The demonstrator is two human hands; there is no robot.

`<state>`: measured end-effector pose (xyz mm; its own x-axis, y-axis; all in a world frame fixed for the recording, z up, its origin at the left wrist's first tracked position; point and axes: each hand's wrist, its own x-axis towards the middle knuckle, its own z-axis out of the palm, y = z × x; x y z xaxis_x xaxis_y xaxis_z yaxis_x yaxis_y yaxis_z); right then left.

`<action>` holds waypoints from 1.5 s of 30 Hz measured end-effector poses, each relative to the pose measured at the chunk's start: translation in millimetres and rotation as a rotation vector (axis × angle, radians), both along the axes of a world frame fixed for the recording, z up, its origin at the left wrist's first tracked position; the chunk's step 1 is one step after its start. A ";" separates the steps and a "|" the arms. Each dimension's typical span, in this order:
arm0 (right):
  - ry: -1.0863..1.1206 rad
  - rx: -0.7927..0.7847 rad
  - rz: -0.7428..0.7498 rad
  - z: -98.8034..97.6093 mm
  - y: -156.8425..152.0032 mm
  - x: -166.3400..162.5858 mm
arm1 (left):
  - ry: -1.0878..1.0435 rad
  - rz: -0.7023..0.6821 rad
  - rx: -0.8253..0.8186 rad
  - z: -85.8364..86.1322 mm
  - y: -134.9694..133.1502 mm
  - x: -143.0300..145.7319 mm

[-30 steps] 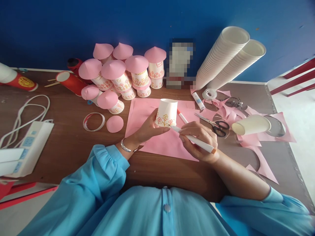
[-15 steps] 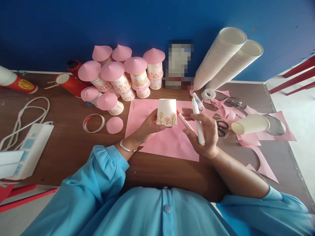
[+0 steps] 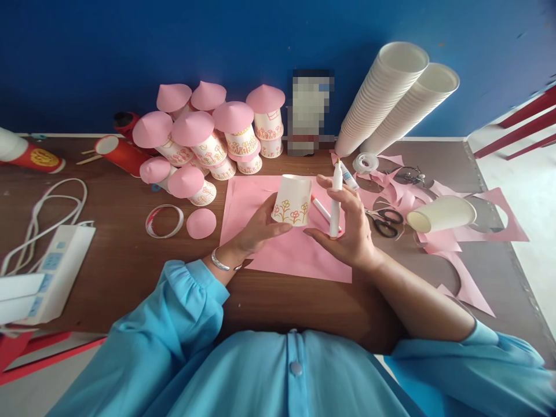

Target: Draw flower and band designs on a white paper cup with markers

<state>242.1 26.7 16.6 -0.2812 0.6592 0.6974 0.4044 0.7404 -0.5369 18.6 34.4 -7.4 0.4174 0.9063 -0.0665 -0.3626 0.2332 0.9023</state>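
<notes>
My left hand (image 3: 263, 225) grips a white paper cup (image 3: 292, 194) turned upside down, with orange and red flowers drawn round its lower part. Close to the cup's right side is my right hand (image 3: 351, 229), its fingers round a white marker (image 3: 336, 202) held almost upright, the brownish tip pointing up. Under both hands lie pink paper sheets (image 3: 282, 263). A second marker (image 3: 320, 209), white with a red end, rests on the sheets, partly hidden by my right hand.
Decorated cups with pink cone roofs (image 3: 193, 128) cluster at the back left. Tall stacks of cups (image 3: 373, 98) lean near the blue wall. Scissors (image 3: 388, 223), pink scraps (image 3: 469, 284) and a lying cup (image 3: 443, 214) are at right, a power strip (image 3: 65, 272) at left.
My right hand has moved left, bringing the marker nearer the cup. The cup has tilted slightly and shifted a little to the left. The scissors are now less covered.
</notes>
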 end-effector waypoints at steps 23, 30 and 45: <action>-0.073 0.048 0.143 30.5 -25.3 -0.3 | 0.086 0.006 0.028 2.4 -3.8 1.1; -0.079 0.032 0.152 30.5 -25.3 -1.4 | 0.083 0.006 0.042 3.8 -4.5 1.8; -0.087 0.056 0.119 30.1 -24.9 -2.4 | 0.101 0.025 0.029 5.6 -4.6 1.8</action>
<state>239.7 1.9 46.7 -0.4164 0.5780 0.7018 0.3552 0.8140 -0.4597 20.4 29.8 -1.7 0.3875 0.9183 -0.0811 -0.2750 0.1991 0.9406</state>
